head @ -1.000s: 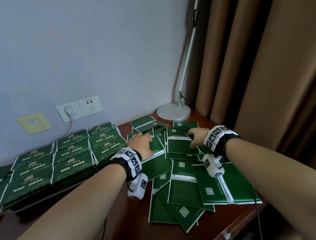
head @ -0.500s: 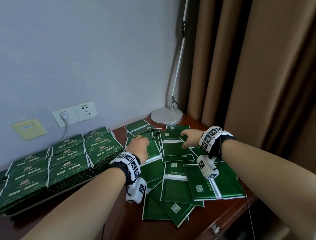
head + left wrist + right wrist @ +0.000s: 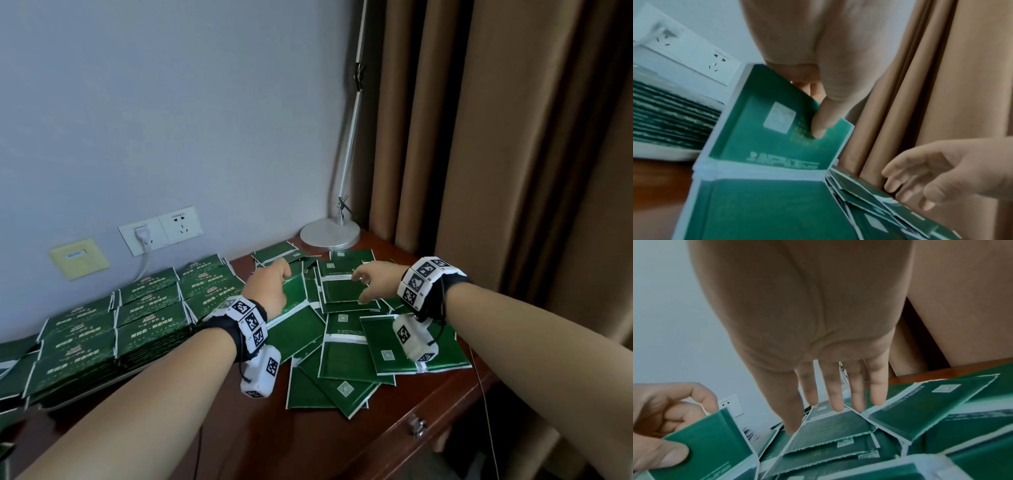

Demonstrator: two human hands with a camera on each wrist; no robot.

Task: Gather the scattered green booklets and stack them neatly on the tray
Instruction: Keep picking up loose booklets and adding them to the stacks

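Many green booklets (image 3: 346, 346) lie scattered and overlapping on the right of the brown table. More booklets (image 3: 147, 311) stand in neat rows on a pale tray (image 3: 92, 392) at the left. My left hand (image 3: 279, 275) pinches the far half of one unfolded booklet (image 3: 774, 129), thumb (image 3: 819, 128) on its inner face, fingers behind, tilting that half up. My right hand (image 3: 368, 279) hovers just over the pile with its fingers (image 3: 836, 402) straight and spread, holding nothing.
A silver lamp base (image 3: 330, 234) stands at the back corner, its pole rising along the wall. Brown curtains (image 3: 496, 171) hang to the right. Wall sockets (image 3: 161, 229) with a plugged cable sit behind the tray. The table's front edge carries a drawer knob (image 3: 418, 426).
My left hand went from lying flat on a booklet to pinching its far half and tilting it up. My right hand came off the pile with its fingers spread.
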